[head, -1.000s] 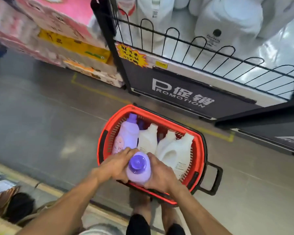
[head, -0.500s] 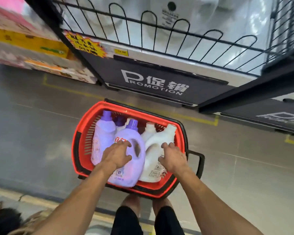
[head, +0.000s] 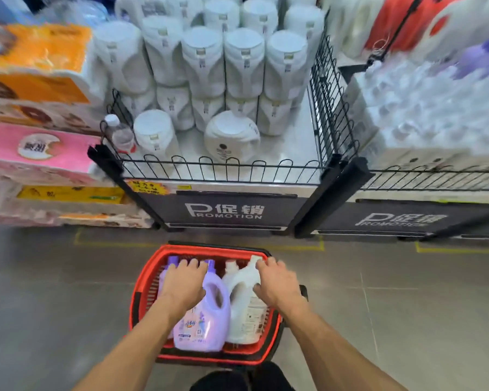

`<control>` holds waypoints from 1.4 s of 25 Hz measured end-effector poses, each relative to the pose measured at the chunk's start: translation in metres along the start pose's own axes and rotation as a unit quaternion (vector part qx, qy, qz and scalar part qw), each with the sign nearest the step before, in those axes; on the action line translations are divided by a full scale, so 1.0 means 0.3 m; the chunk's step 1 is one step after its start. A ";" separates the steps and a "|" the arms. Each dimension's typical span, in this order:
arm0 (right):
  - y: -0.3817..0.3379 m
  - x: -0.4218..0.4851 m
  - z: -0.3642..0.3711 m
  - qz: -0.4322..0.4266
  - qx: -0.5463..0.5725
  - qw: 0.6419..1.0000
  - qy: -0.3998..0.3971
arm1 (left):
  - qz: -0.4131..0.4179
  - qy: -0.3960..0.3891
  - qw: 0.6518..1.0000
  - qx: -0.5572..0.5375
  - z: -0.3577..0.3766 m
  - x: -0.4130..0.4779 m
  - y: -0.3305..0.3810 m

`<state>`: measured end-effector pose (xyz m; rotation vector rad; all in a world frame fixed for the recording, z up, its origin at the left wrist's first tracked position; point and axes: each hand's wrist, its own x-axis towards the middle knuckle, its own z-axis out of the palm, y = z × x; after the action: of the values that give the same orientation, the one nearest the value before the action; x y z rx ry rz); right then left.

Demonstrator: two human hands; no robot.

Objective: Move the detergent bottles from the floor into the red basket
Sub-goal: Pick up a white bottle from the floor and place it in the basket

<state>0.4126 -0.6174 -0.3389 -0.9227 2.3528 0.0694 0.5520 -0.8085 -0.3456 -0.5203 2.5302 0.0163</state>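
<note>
Grey floor (head: pixel 54 292) with yellow tape lines (head: pixel 294 247) in front of black wire-fenced promo stand (head: pixel 223 211) stacked with white jugs (head: pixel 203 60), pink/orange tissue packs (head: pixel 40 148) left of it, second promo stand (head: pixel 401 220) holding wrapped clear bottles (head: pixel 435 108) right of it.

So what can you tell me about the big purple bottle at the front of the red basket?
The lilac plastic detergent bottle has a darker purple cap, a moulded handle and a colourful label low down. It stands cap up in the red plastic basket, beside a white plastic bottle. The left hand rests on its top.
</note>
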 end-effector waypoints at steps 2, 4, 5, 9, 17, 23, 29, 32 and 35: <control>0.006 -0.083 -0.068 0.015 -0.014 1.000 0.008 | 0.028 0.023 0.999 0.014 -0.082 -0.045 0.035; 0.026 -0.176 -0.141 0.038 -0.014 0.999 0.018 | 0.066 0.043 0.996 0.029 -0.179 -0.084 0.095; 0.045 -0.218 -0.179 0.052 -0.014 0.998 0.031 | 0.084 0.059 0.994 0.035 -0.231 -0.089 0.129; 0.164 -0.379 -0.295 0.110 -0.007 0.991 0.082 | 0.164 0.115 0.978 0.059 -0.442 -0.084 0.315; 0.665 -0.841 -0.303 0.310 0.095 0.936 0.136 | 0.344 0.161 0.911 0.164 -0.690 -0.103 0.938; 1.160 -1.215 -0.181 0.434 0.170 0.872 0.147 | 0.461 0.184 0.839 0.220 -0.751 -0.158 1.548; 1.514 -1.477 -0.074 0.508 0.211 0.823 0.141 | 0.504 0.193 0.804 0.248 -0.767 -0.252 2.032; 1.641 -1.567 -0.050 0.538 0.232 0.796 0.148 | 0.521 0.194 0.787 0.267 -0.809 -0.277 2.204; 1.739 -1.620 -0.051 0.560 0.246 0.776 0.153 | 0.541 0.202 0.769 0.274 -0.865 -0.275 2.348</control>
<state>0.3541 0.0658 -0.1425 0.8436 2.6617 -0.2331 0.2226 -0.1577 -0.1496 1.3056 2.6650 -0.4311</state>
